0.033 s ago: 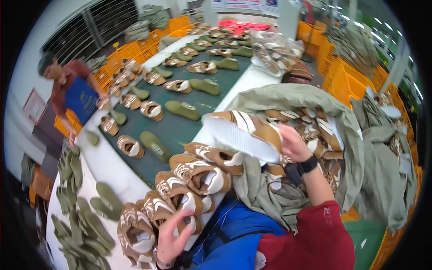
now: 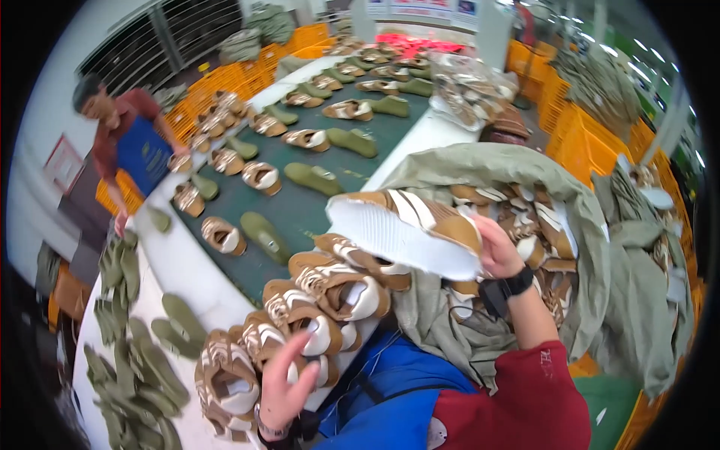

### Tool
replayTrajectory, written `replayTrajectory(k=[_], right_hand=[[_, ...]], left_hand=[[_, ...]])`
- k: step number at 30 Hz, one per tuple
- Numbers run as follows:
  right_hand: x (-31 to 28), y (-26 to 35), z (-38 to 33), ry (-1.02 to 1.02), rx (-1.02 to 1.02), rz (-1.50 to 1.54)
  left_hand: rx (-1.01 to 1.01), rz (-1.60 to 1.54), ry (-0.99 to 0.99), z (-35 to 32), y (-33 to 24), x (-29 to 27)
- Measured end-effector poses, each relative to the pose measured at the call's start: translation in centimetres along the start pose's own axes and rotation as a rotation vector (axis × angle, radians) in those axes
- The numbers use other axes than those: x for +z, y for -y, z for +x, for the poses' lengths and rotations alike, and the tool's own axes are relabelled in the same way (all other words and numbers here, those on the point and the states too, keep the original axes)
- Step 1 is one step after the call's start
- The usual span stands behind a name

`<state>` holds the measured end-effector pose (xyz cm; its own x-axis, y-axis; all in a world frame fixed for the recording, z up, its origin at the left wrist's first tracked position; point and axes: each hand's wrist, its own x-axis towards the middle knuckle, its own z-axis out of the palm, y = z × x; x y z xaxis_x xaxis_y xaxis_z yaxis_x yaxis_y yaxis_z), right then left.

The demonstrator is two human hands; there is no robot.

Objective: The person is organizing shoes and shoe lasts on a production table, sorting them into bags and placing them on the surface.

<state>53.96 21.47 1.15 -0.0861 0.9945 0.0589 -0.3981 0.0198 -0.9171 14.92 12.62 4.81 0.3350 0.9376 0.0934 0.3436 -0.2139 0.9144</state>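
Note:
A brown sneaker with white stripes [image 2: 409,229] hangs over the near table edge, its white ridged sole turned toward me. My right hand [image 2: 499,244] grips it at its right end, with a dark band on the wrist. Lower down, my left hand [image 2: 285,382] has its fingers apart and holds nothing. It is just in front of a row of brown-and-white sneakers [image 2: 341,292] along the near edge. One sneaker [image 2: 229,382] stands directly left of that hand. Right of the raised sneaker, a grey-green woven sack [image 2: 585,262] gapes, full of similar shoes [image 2: 525,217].
A green belt [image 2: 337,161] carries shoes and olive foot-shaped pieces [image 2: 311,178]; more pieces [image 2: 142,375] pile on the white table [image 2: 184,240]. Across it stands a person in a blue apron [image 2: 139,154]. Orange crates [image 2: 574,139] and a clear bag of shoes [image 2: 469,86] are at right.
The raised sneaker has tilted slightly, so more of its sole shows. My left hand's fingers have lifted a little. The whole scene has shifted slightly rightward in view.

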Motion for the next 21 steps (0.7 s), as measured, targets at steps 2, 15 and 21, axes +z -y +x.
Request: replayTrajectory(k=[2,15,21], right_hand=[[1.2,-1.6,-0.5,0.049,0.205,0.260],[4.3,-14.5,0.0,0.324,0.596,0.582],[4.2,-11.1,-0.4,0.307,0.184,0.354]], left_hand=[[-0.035,-0.179,-0.319,0.8,-1.1,0.4],[-0.029,-0.737,-0.609,0.1,0.1,-3.8],[-0.161,-0.549,-0.502,-2.9,0.7,-4.1]])
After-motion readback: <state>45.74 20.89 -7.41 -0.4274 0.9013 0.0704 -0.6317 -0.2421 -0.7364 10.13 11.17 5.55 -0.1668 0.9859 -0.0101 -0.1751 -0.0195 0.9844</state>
